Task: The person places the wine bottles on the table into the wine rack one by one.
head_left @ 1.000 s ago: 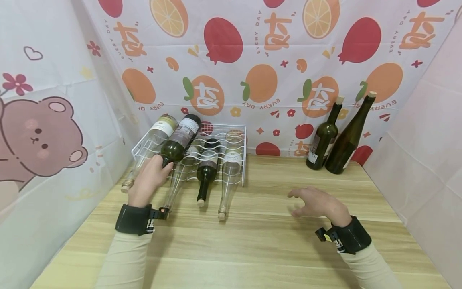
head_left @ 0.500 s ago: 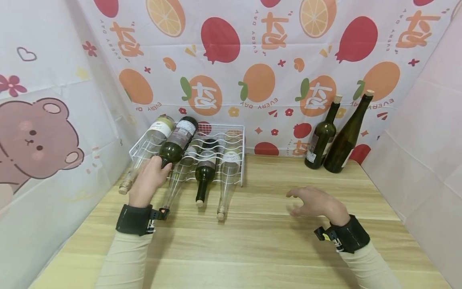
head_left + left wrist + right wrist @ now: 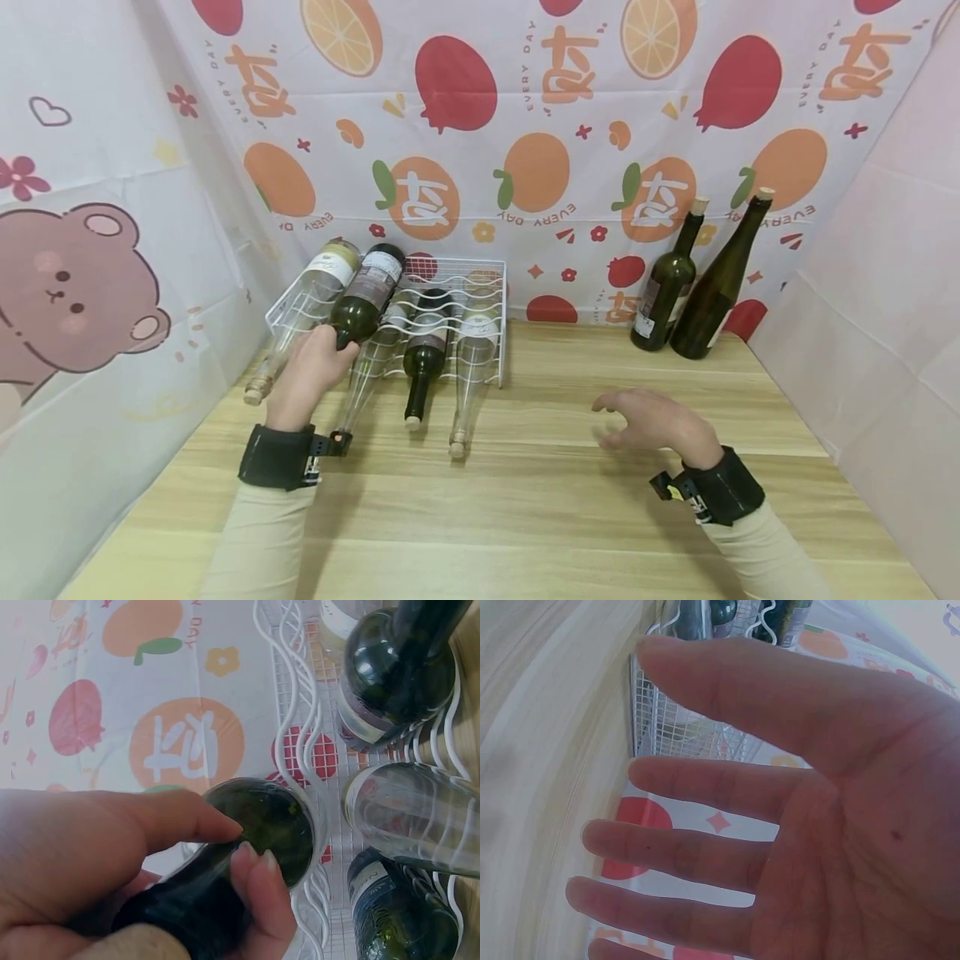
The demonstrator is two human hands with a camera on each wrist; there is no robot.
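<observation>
My left hand (image 3: 313,371) grips the neck of a dark green wine bottle (image 3: 367,292). This bottle slants over the left part of a white wire wine rack (image 3: 504,325), its labelled base toward the back wall. In the left wrist view, thumb and fingers wrap the dark neck (image 3: 195,900), and the round green body (image 3: 274,825) lies beyond it beside the rack's wavy wires. Over the table to the right, my right hand (image 3: 652,423) holds nothing. Its fingers are spread in the right wrist view, where the palm (image 3: 832,847) shows.
A clear corked bottle (image 3: 318,287) lies at the rack's left side. Another clear bottle (image 3: 367,367), a green bottle (image 3: 425,367) and a clear bottle (image 3: 471,375) lie lower in the rack. Two dark corked bottles, one shorter (image 3: 663,292) and one taller (image 3: 712,292), stand back right.
The held bottle's base has sunk slightly toward the rack, with the left hand still on its neck. The right hand has hardly moved; the head view has shifted a little.
</observation>
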